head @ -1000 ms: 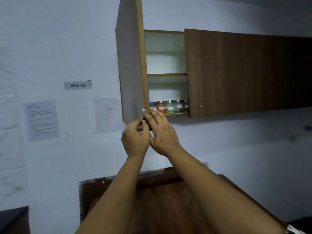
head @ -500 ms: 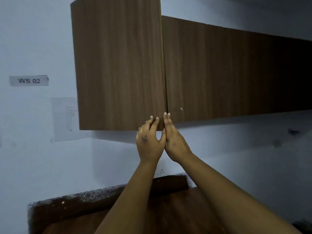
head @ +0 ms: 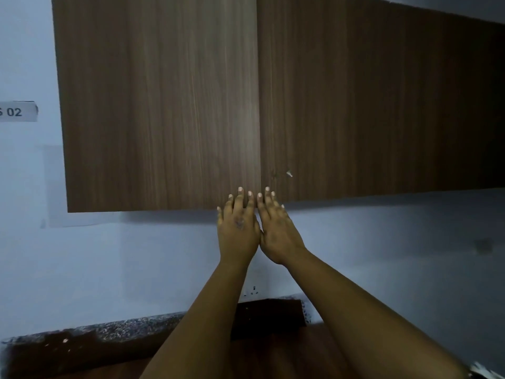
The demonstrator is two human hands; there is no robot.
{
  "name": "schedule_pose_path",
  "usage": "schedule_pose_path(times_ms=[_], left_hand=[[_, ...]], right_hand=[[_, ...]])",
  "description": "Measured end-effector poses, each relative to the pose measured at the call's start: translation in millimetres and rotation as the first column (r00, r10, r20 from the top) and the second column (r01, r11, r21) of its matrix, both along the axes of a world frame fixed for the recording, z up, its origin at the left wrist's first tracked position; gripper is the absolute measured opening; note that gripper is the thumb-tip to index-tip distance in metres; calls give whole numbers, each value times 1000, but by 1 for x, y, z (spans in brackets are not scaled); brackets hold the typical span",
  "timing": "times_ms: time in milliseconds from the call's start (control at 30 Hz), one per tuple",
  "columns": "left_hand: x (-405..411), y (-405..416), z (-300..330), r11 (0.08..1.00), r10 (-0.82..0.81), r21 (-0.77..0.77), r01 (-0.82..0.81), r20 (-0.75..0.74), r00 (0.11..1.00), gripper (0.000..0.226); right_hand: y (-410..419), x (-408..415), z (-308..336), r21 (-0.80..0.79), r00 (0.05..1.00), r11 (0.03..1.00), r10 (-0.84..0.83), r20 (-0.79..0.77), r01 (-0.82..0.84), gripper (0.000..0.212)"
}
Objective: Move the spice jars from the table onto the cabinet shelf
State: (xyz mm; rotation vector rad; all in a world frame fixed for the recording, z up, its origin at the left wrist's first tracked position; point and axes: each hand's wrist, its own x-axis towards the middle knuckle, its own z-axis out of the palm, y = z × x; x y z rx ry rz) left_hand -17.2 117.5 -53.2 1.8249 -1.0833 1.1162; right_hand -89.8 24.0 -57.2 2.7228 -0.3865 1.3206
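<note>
The brown wall cabinet fills the upper view, and its left door (head: 158, 105) lies flush beside the right door (head: 382, 99). The spice jars and the shelf are hidden behind the doors. My left hand (head: 238, 225) presses with straight fingers on the lower right corner of the left door. Right beside it, my right hand (head: 276, 228) lays its straight fingertips on the lower left corner of the right door. Neither hand holds anything.
A dark wooden table (head: 259, 356) with a rough back edge lies below my arms. The pale wall (head: 109, 269) carries a label reading "02" (head: 16, 112) at the far left and a faint paper sheet under the cabinet's left corner.
The left cabinet door swung from open to fully closed, hiding the jars. My hands went from gripping its edge to lying flat on the two doors. The view shifted left and closer.
</note>
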Motion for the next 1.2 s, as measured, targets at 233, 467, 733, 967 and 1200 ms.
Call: schedule_pose_path(times_ms=[233,467,733,967,1200], left_hand=[[57,-50,-9,998,66,1,-67,127,990,55],[102,-71,-7,1000,14,-23,-8,266,964,51],[117,-75,3,997,80,-11,-81,382,921,50],[111,-68,14,980,113,98,-171,426,897,52],[92,-58,24,952,90,276,-131,157,983,48]], right_hand=[[-66,50,-4,-153,992,981,-112,56,120,74],[-93,88,11,-100,971,979,-158,178,178,81],[-97,110,9,-128,948,972,-157,277,199,82],[-89,108,13,-133,957,965,-194,218,226,81],[-74,83,23,-9,989,992,-123,76,124,84]])
